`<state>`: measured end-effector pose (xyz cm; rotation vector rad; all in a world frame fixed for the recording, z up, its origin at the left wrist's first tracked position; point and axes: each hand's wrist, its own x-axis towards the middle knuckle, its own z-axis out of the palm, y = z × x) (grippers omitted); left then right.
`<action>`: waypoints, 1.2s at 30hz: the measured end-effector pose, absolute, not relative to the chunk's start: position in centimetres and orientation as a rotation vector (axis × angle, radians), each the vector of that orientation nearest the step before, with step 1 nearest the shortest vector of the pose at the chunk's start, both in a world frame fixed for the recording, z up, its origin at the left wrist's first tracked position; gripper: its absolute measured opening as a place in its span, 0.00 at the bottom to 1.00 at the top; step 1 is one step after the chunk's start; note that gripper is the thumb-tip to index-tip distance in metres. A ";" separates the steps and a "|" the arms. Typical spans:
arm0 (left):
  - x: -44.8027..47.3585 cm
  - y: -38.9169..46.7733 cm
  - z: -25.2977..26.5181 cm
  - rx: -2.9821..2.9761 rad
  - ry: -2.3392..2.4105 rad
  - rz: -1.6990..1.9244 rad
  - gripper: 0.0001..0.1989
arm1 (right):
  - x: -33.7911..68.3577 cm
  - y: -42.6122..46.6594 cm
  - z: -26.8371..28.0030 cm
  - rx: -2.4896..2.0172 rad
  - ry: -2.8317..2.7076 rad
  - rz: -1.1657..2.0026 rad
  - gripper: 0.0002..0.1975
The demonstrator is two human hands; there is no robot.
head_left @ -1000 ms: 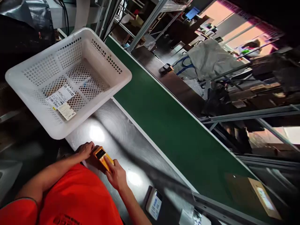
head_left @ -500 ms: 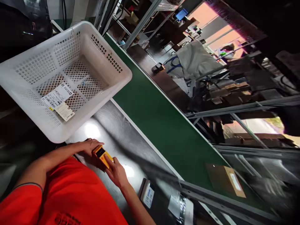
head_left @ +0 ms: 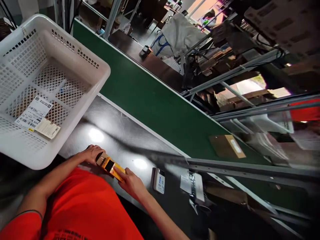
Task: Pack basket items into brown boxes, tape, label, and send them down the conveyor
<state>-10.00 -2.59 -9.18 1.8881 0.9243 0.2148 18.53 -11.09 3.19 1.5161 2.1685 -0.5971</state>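
My right hand [head_left: 131, 181] is closed round a yellow handheld scanner [head_left: 111, 166] with a dark screen. Its top end points left, towards a small brown cardboard box [head_left: 101, 159]. My left hand [head_left: 93, 154] is closed on that box from the far left side, and part of the box is hidden under the fingers. Both hands are above the metal table [head_left: 112, 130], close to my red shirt. A white plastic basket [head_left: 100, 78] stands to the left, with a white label sheet [head_left: 35, 111] and a cream card [head_left: 48, 129] lying inside it.
A green conveyor belt [head_left: 150, 103] runs diagonally behind the table and carries a brown package [head_left: 227, 146]. Right of my right hand lie a small white-labelled box [head_left: 159, 181] and a taped packet [head_left: 193, 186]. A metal rail [head_left: 240, 171] crosses at the right.
The view has swung to the right, so the basket sits further left. The scanner has turned flatter, and more of the cardboard box shows beside my left hand.
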 end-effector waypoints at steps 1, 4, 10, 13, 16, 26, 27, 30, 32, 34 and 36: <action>-10.1 -2.6 -8.9 1.882 0.928 0.210 0.46 | 18.7 -11.2 2.9 1.522 2.199 -0.604 0.36; -9.7 -2.8 -8.3 1.786 1.008 0.190 0.45 | 19.1 -11.5 1.8 1.533 2.283 -0.608 0.34; -4.1 -4.1 -7.3 1.533 1.548 0.161 0.25 | 19.3 -11.7 0.5 1.575 2.332 -0.619 0.35; -1.8 -4.7 -6.9 1.494 1.747 0.125 0.27 | 19.1 -11.4 1.2 1.583 2.313 -0.634 0.34; -1.4 -5.0 -6.2 1.526 1.821 0.076 0.24 | 19.7 -11.2 2.6 1.588 2.317 -0.726 0.35; -0.5 -4.6 -4.0 1.577 1.961 -0.082 0.30 | 32.3 -16.8 6.7 1.542 2.268 -0.759 0.32; -0.3 -4.6 -3.9 1.572 1.972 -0.098 0.30 | 33.3 -17.2 6.6 1.534 2.265 -0.752 0.32; 0.0 -4.4 -3.6 1.570 1.994 -0.140 0.31 | 34.5 -17.2 5.4 1.557 2.260 -0.750 0.31; 0.1 -4.2 -3.5 1.575 2.001 -0.158 0.32 | 33.8 -16.3 3.9 1.594 2.252 -0.762 0.29; 0.2 -4.1 -3.5 1.578 2.006 -0.171 0.33 | 32.3 -15.0 2.1 1.612 2.241 -0.787 0.27; 0.2 -4.0 -3.5 1.574 2.004 -0.179 0.35 | 30.6 -13.9 0.6 1.613 2.245 -0.819 0.25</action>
